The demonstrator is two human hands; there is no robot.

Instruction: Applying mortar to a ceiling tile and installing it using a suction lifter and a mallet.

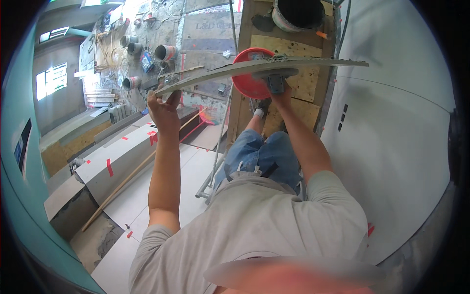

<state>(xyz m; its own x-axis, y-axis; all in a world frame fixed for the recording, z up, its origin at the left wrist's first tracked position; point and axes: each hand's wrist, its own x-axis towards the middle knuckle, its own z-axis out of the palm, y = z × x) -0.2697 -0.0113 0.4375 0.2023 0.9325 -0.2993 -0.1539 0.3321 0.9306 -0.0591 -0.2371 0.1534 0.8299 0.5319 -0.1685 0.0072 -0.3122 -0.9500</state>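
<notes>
My left hand [164, 109] grips the left end of a long, narrow grey board [205, 74] that spans the view, with wet grey mortar [280, 58] heaped on its top edge. My right hand [281, 96] is closed on a grey tool [275, 83] with a rounded pad, held against the board right of its middle; its exact kind is unclear. Behind the board and tool is a round red basin or lid [245, 81], partly hidden.
A black bucket [296, 14] stands on the wooden platform [306, 115] under me. A large white-panelled wall [391, 147] is at right. Metal scaffold tubes, a tiled step [117, 157] with red tape, a long pole [120, 188] and several buckets [164, 52] lie to the left.
</notes>
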